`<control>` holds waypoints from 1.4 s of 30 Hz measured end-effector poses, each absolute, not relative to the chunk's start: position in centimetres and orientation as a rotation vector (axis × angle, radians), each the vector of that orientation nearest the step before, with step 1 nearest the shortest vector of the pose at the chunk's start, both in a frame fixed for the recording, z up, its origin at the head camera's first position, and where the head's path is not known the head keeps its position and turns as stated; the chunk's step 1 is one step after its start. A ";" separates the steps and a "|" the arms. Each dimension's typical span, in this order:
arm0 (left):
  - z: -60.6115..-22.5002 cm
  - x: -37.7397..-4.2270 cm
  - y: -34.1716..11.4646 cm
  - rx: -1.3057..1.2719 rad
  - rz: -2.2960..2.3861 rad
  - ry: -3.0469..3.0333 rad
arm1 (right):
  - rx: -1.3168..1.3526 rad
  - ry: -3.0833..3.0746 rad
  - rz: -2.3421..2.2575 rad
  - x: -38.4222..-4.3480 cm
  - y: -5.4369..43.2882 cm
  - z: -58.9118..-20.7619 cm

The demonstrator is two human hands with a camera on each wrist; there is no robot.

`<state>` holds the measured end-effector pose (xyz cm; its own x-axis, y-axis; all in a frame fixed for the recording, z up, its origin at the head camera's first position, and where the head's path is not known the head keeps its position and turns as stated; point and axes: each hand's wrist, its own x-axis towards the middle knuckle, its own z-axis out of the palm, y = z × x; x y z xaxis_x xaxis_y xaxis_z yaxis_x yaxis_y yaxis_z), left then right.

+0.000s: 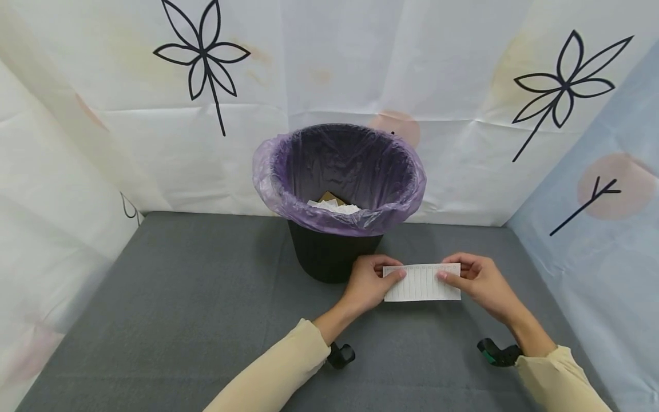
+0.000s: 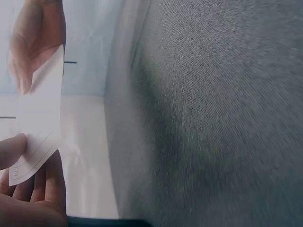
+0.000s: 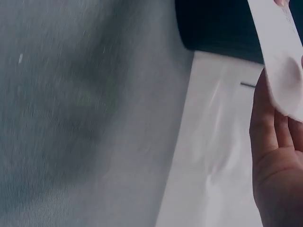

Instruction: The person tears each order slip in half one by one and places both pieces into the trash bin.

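A strip of white lined paper (image 1: 422, 283) is held level above the grey surface, just right of the bin. My left hand (image 1: 368, 280) pinches its left end, thumb in front and fingers behind. At the other end, my right hand (image 1: 476, 283) pinches the paper the same way. In the left wrist view the paper (image 2: 42, 109) bends between the two hands, with faint lines and a small printed square near one end. The right wrist view shows the paper (image 3: 279, 52) curving over the fingers of my right hand (image 3: 279, 161).
A black bin (image 1: 329, 252) with a purple bag (image 1: 396, 212) folded over its rim stands at the back. Inside lie white paper scraps (image 1: 337, 207) and a brown piece (image 1: 332, 197). Printed cloth walls (image 1: 334, 74) surround the grey surface (image 1: 206, 309).
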<state>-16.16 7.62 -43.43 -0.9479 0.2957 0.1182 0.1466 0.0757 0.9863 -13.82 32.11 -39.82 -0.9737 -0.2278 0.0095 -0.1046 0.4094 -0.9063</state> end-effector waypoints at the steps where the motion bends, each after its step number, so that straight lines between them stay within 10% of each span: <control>1: -43.3 -16.0 7.3 0.472 2.010 2.228 | -0.321 2.543 -1.626 -13.7 31.7 -39.8; 42: -40.4 -12.6 -3.5 1.008 1.727 2.587 | -0.778 2.570 -1.797 -11.6 18.9 -40.3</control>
